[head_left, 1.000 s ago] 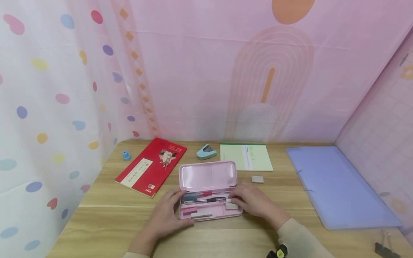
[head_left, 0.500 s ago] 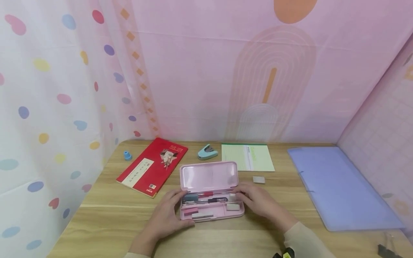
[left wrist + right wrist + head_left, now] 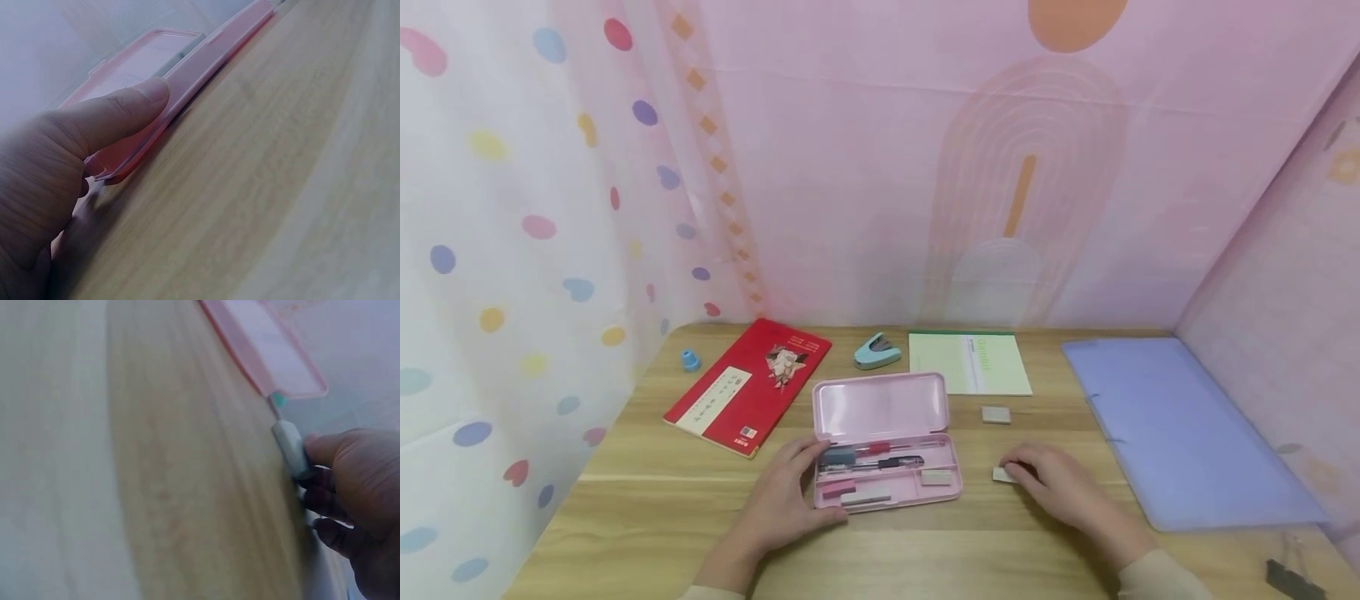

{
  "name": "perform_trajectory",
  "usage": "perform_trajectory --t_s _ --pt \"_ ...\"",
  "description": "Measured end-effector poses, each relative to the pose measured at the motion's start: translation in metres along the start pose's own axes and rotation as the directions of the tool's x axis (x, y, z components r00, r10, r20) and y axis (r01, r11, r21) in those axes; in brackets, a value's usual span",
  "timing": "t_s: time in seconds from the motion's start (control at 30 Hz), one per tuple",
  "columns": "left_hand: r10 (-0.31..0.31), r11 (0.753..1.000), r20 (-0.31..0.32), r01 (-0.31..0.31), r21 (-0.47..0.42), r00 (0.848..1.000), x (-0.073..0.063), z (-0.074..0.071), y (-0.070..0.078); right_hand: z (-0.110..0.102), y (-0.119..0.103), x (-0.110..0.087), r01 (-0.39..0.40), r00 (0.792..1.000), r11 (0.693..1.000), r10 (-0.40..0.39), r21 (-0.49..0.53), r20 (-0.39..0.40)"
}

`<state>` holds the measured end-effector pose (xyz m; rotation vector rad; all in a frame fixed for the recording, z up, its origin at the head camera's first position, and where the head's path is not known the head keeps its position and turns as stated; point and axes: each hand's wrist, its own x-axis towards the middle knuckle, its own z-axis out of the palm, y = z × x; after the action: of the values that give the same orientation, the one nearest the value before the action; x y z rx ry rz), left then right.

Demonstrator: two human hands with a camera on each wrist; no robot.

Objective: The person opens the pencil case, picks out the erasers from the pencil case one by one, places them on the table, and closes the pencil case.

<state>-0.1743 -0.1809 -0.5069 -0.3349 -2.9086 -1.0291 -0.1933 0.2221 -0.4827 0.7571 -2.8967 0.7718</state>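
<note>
A pink pencil case [image 3: 882, 408] lies with its lid raised on the wooden table. My left hand [image 3: 781, 496] holds its left end, thumb along the front wall [image 3: 131, 119] and fingers at the back left corner. To the right of the case, my right hand [image 3: 1063, 487] pinches a small white eraser [image 3: 1001, 474] between thumb and fingers, low over the table; the right wrist view also shows this eraser [image 3: 289, 447]. Inside the case are a red pen [image 3: 874, 448], a black pen [image 3: 901, 462], a pink block [image 3: 838, 489], a white bar [image 3: 865, 497] and another eraser [image 3: 936, 477].
Behind the case stand a light blue stapler [image 3: 877, 353] and a green notepad [image 3: 973, 364]. A grey-white eraser [image 3: 996, 415] lies in front of the pad. At left are a red booklet [image 3: 748, 387] and a blue cone-shaped piece [image 3: 690, 360]; at right, a blue folder [image 3: 1187, 433] and binder clip [image 3: 1295, 577].
My right hand has lifted a white eraser out of the case's right end and carried it rightward over the table. The left hand has stayed at the case.
</note>
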Motion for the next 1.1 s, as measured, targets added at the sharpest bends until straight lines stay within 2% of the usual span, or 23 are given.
perform_trajectory --t_s 0.17,0.3,0.67,1.1 --pt "-0.002 1.000 0.008 0.002 -0.002 1.000 0.001 -0.002 0.002 0.003 0.010 -0.006 -0.005 0.998 1.000 0.005 0.009 -0.059" --pt "0.002 1.000 0.008 -0.002 -0.002 1.000 0.003 -0.003 0.002 0.002 0.018 -0.011 -0.035 0.998 0.998 0.038 0.058 -0.055" --pt "-0.018 1.000 0.013 0.018 -0.012 1.000 -0.001 -0.002 0.002 0.012 0.029 0.025 -0.150 0.979 0.978 0.168 0.144 -0.119" --pt "-0.005 1.000 -0.007 0.005 -0.003 1.000 0.000 -0.001 -0.001 0.016 0.033 0.030 -0.144 0.973 0.977 0.168 0.156 -0.159"
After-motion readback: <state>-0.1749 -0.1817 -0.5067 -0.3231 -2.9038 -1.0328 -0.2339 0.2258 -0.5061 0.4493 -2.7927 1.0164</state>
